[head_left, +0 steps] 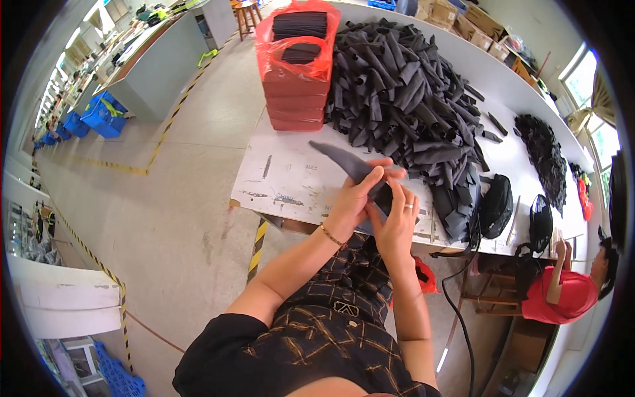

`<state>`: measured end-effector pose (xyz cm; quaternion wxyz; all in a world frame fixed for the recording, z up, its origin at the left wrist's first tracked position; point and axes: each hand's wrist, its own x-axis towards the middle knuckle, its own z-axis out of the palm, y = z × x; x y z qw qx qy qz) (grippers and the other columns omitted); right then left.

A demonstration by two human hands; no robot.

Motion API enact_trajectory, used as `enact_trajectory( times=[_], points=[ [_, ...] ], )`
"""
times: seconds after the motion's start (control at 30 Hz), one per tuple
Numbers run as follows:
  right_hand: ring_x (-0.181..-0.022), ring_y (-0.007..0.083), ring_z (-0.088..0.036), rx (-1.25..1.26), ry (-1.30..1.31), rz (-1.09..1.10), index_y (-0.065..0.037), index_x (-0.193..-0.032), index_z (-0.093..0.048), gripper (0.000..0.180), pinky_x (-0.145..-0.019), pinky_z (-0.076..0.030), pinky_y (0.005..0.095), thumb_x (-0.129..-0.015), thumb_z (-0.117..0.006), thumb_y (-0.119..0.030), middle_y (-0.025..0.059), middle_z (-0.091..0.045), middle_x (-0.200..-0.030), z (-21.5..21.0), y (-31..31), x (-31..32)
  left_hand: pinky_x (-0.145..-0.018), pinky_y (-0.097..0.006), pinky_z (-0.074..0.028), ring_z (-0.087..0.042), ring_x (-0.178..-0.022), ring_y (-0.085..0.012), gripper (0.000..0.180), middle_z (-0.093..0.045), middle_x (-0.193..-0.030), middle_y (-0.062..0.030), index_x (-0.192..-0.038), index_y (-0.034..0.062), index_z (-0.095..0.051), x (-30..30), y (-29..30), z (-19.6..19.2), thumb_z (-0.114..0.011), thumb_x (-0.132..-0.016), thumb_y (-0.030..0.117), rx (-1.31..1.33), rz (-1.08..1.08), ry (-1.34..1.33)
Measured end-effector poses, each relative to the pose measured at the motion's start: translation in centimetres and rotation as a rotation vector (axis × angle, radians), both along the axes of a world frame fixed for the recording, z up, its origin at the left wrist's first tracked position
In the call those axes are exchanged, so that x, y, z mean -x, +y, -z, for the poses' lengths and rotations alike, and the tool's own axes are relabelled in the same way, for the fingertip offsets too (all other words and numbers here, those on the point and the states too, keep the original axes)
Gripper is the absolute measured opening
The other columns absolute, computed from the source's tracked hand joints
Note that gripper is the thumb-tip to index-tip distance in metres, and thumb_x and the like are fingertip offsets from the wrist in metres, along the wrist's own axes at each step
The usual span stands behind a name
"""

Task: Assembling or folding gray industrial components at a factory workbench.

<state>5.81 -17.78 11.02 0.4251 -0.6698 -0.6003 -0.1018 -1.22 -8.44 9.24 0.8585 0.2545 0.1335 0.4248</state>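
Note:
My left hand [358, 196] grips a long, dark grey piece of cloth [342, 160], folded or tube-like, over the near edge of the white table [254, 173]. One end of it tapers out toward the upper left. My right hand [398, 213], with a ring on one finger, is closed on the other end of the same cloth, close to my left hand. My fingers hide part of that end. Just beyond my hands rises a big heap of similar dark cloth pieces [403, 86].
A red plastic bag [296, 99] packed with stacked dark pieces stands at the table's far left. Black mesh pouches [496, 206] and a smaller dark heap [542, 155] lie to the right. A black cable [456, 308] hangs down. A person in red [562, 291] sits at the right.

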Motion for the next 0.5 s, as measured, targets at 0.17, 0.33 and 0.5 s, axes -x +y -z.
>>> enact_trajectory(
  times=[0.17, 0.33, 0.5],
  points=[
    [-0.098, 0.0384, -0.052, 0.101, 0.038, -0.028, -0.002, -0.107, -0.050, 0.038, -0.085, -0.043, 0.0458, -0.074, -0.069, 0.002, 0.0188, -0.054, -0.105, 1.2, -1.4, -0.9, -0.095, -0.036, -0.047, -0.062, -0.101, -0.0221, 0.027, -0.065, -0.111, -0.0184, -0.106, 0.0013, -0.060, -0.1, 0.4, 1.0, -0.053, -0.098, 0.026, -0.095, 0.080, -0.131],
    [-0.096, 0.0386, -0.054, 0.135, 0.015, -0.120, -0.002, -0.101, -0.051, 0.032, -0.082, -0.046, 0.0438, -0.074, -0.068, 0.004, 0.0196, -0.054, -0.105, 0.0, 0.1, -0.4, -0.093, -0.037, -0.048, -0.062, -0.104, -0.0218, 0.028, -0.063, -0.116, -0.0195, -0.105, -0.0002, -0.061, -0.1, -0.8, 1.6, -0.051, -0.099, 0.025, 0.010, 0.139, -0.106],
    [-0.086, 0.0393, -0.056, 0.186, 0.101, -0.167, -0.001, -0.102, -0.051, 0.032, -0.071, -0.047, 0.0453, -0.075, -0.068, 0.002, 0.0203, -0.054, -0.103, 0.7, -1.2, -1.7, -0.097, -0.037, -0.046, -0.061, -0.106, -0.0231, 0.028, -0.063, -0.117, -0.0178, -0.106, 0.0001, -0.061, 0.8, 0.7, 1.4, -0.051, -0.099, 0.026, -0.050, 0.062, -0.121]
  ],
)
